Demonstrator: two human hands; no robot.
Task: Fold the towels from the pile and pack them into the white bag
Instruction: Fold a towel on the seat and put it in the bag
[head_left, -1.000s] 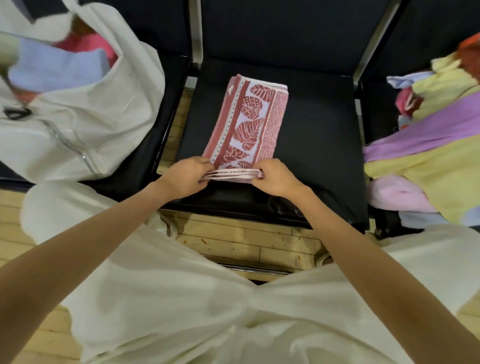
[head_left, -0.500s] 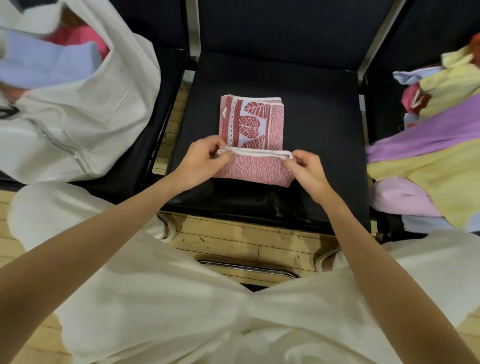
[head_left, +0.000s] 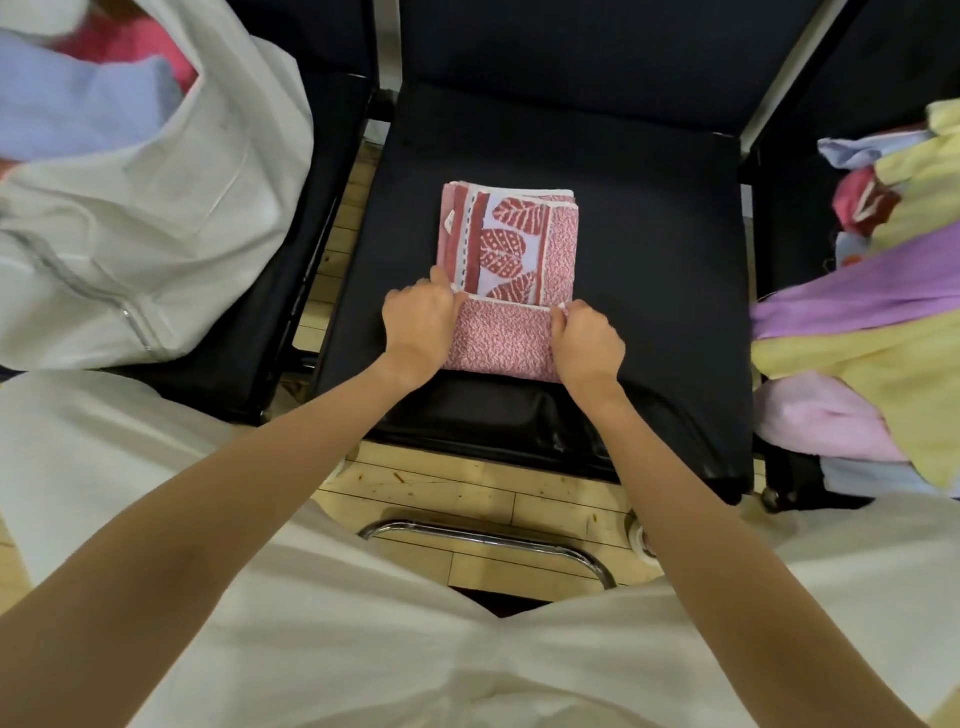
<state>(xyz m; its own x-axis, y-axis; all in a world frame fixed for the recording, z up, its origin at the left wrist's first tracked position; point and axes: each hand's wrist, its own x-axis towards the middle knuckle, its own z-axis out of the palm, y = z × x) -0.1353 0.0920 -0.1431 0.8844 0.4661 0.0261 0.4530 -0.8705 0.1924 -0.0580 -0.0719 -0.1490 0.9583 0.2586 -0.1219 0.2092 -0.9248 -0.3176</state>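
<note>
Two hands: your left hand (head_left: 420, 323) and right hand (head_left: 587, 340) pinched the red-and-white leaf-patterned towel (head_left: 511, 275) on the black chair seat (head_left: 654, 260).
Progress: fold half over.
Done: some towels were in the white fabric bag (head_left: 145, 218).
Left: the colourful towel pile (head_left: 878, 317).

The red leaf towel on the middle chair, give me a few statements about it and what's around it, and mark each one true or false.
1. Both hands grip the near flap of the red leaf towel, the left hand at its left corner and the right hand at its right corner. True.
2. The towel lies on the wooden floor. False: it lies on the black chair seat.
3. The white bag sits on the person's left and already holds towels. True.
4. The pile of unfolded towels is on the person's left. False: it is on the right.
5. The towel is spread out flat in one layer. False: it is folded, with the near flap turned over it.
</note>
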